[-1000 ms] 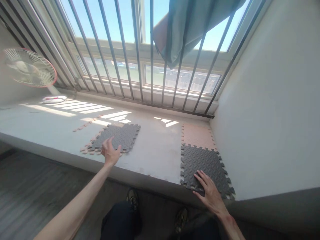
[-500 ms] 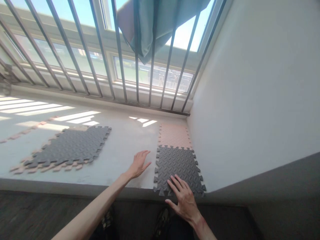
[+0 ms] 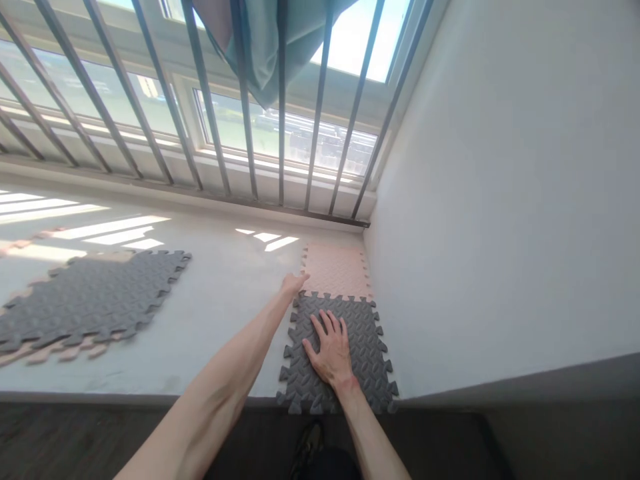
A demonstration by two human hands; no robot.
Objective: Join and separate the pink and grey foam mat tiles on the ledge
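Note:
A pink foam mat tile point(image 3: 336, 263) lies on the white ledge, up in the corner by the wall. Joined to its near edge is a grey foam mat tile point(image 3: 360, 347) with a raised tread pattern, and its toothed front edge reaches just past the ledge. My left hand point(image 3: 295, 284) is at the left edge of the pink tile, close to the seam, its fingers together on that edge; the fingertips are partly hidden. Flat on the grey tile rests my right hand point(image 3: 331, 350), fingers spread and holding nothing.
A stack of grey tiles point(image 3: 105, 290) with pink ones beneath lies to the left on the ledge point(image 3: 210, 320). Metal bars point(image 3: 280, 147) stand before the window, with a grey-green cloth point(image 3: 260, 60) hanging behind them. A white wall point(image 3: 490, 200) rises on the right.
My left hand has moved forward onto the pink tile's left edge. My right hand has moved further in over the grey tile. The view has swung to the right.

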